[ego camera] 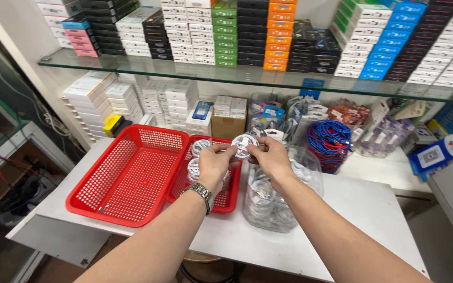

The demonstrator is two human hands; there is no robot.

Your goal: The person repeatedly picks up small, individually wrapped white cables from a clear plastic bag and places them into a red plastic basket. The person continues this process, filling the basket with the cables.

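Two red plastic baskets sit side by side on one white worktop [352, 209]: a large basket [127, 178] and a smaller basket [226, 202]. One clear plastic bag [268, 204] holds many coiled white cables, too many to count. Two hands, left hand [213, 165] and right hand [271, 157], share one coiled white cable [244, 144]. One glass shelf [237, 76] carries many stacked boxes.
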